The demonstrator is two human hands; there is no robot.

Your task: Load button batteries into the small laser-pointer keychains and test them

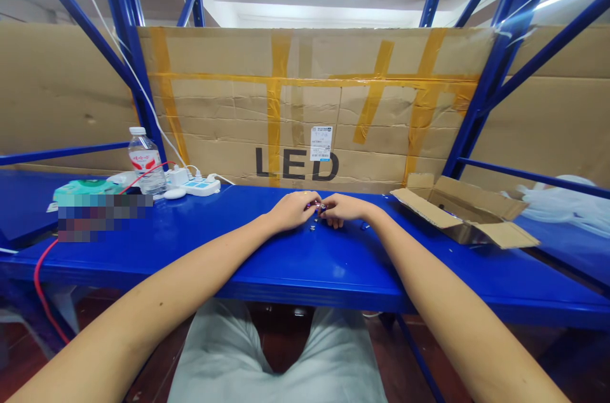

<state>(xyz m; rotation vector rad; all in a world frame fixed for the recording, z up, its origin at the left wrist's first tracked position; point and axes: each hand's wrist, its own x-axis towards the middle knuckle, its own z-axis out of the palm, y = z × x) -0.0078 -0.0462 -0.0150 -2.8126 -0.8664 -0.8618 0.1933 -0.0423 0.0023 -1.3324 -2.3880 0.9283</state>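
My left hand (291, 209) and my right hand (345, 207) meet above the blue tabletop (295, 263). Between their fingertips is a small shiny purple-pink piece (314, 204), too small to name. Both hands are closed, the left fingers pinching its left side and the right fingers at its right end. Just below the hands, small silvery bits (312, 227) lie on the table. Another small dark piece (365, 225) rests beside my right wrist. The fingers hide part of the held piece.
An open cardboard box (469, 209) stands at right, with clear plastic wrapping (567, 199) beyond. At left are a water bottle (145, 164), a power strip (200, 184), a green packet (88, 190) and a red cable (40, 276). Large cardboard (229, 117) and blue posts (481, 98) close off the back.
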